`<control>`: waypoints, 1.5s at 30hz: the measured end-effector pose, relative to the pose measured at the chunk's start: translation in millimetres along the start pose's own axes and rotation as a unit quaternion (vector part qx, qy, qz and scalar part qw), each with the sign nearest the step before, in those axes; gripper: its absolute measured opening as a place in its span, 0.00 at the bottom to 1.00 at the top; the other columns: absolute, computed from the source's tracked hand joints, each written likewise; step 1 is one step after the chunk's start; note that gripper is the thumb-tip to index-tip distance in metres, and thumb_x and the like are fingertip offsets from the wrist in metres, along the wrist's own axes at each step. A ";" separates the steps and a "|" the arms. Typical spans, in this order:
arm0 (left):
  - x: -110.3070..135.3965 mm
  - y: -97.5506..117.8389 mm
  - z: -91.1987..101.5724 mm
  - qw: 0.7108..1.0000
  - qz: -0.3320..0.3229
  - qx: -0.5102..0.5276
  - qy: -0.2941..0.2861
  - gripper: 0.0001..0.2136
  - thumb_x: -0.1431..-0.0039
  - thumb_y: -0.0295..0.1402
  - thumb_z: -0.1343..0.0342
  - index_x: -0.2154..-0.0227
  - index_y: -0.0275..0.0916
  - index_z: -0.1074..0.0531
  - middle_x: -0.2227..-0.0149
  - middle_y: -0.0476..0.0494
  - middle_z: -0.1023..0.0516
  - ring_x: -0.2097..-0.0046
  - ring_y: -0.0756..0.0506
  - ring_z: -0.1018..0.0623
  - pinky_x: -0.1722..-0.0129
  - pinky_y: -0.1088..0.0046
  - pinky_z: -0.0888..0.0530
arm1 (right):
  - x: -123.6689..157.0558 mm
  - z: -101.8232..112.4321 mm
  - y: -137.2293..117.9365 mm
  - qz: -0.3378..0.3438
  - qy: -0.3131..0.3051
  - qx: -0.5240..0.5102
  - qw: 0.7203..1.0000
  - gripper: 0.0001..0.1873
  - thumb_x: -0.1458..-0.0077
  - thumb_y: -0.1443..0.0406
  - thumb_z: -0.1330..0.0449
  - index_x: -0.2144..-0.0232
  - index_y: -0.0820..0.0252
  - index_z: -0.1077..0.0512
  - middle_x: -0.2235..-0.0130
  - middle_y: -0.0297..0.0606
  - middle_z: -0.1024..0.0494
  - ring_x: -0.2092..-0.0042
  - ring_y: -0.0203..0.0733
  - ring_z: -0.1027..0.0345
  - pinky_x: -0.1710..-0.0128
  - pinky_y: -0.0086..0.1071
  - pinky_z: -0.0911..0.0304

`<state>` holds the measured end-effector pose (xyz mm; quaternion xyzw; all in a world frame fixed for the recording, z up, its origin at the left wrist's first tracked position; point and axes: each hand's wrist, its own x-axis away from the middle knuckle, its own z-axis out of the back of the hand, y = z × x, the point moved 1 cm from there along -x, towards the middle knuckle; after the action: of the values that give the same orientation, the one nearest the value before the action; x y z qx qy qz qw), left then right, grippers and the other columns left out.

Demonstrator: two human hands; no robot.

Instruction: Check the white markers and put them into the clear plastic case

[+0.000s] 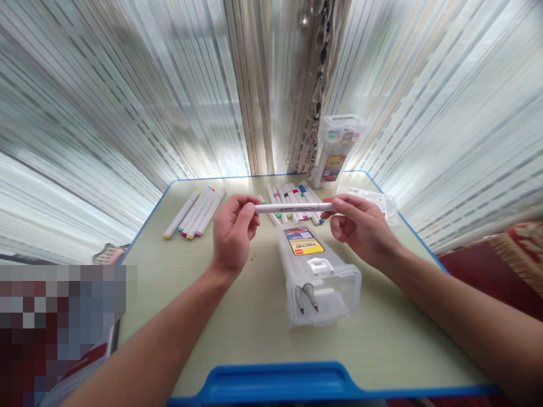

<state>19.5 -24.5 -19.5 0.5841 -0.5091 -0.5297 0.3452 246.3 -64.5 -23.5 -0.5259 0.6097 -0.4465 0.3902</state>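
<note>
Your left hand (232, 234) and right hand (358, 226) hold one white marker (292, 208) level between them, above the bench (254, 316). Your left fingers are clamped on its left end, thumb and forefinger pinching it; your right fingers are clamped on its right end in the same way. Right under the marker lies a clear case (316, 271) on its side, its open end toward you, with two grey-tipped pens (306, 297) inside and a yellow label on top. Behind your hands a row of markers (292, 200) lies on the bench, partly hidden by the one you hold. Well to the left lies a second group of markers (195, 213), side by side. At the far edge a second clear case (335, 150) stands upright, with a flat plastic sheet (375, 199) beside it.
</note>
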 end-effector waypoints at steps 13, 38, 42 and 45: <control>-0.4 -0.5 0.8 1.000 0.006 -0.001 -0.001 0.06 0.43 0.34 0.43 0.67 0.36 0.26 0.79 0.52 0.32 0.82 0.55 0.38 0.85 0.81 0.43 | 0.3 0.9 1.7 0.007 -0.004 0.008 1.000 0.10 0.49 0.60 0.30 0.66 0.60 0.21 0.73 0.38 0.20 0.82 0.29 0.38 0.85 0.25 0.45; 1.3 -1.2 -2.0 0.996 0.008 -0.077 -0.035 0.13 0.48 0.37 0.31 0.66 0.34 0.25 0.75 0.49 0.25 0.78 0.55 0.31 0.81 0.80 0.36 | 0.7 0.7 5.8 0.033 -0.019 0.062 0.997 0.17 0.52 0.57 0.27 0.63 0.63 0.22 0.74 0.37 0.20 0.83 0.29 0.37 0.86 0.25 0.43; 0.1 1.1 -2.3 0.998 0.027 -0.036 -0.038 0.14 0.44 0.38 0.34 0.61 0.33 0.25 0.74 0.48 0.24 0.82 0.57 0.37 0.85 0.79 0.43 | 0.0 0.8 5.6 0.005 -0.015 0.023 1.000 0.16 0.49 0.56 0.29 0.62 0.61 0.20 0.71 0.39 0.18 0.84 0.29 0.36 0.86 0.24 0.44; 0.1 3.7 -3.3 0.999 0.028 -0.010 -0.038 0.13 0.42 0.38 0.37 0.60 0.33 0.24 0.74 0.47 0.24 0.83 0.57 0.38 0.86 0.79 0.44 | 0.0 0.9 4.6 -0.011 -0.014 -0.005 1.000 0.15 0.46 0.55 0.32 0.60 0.59 0.20 0.66 0.41 0.16 0.83 0.29 0.35 0.85 0.24 0.43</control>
<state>21.8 -25.9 -15.3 0.5459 -0.5325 -0.5466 0.3459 245.8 -64.4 -28.1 -0.5402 0.6008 -0.4405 0.3913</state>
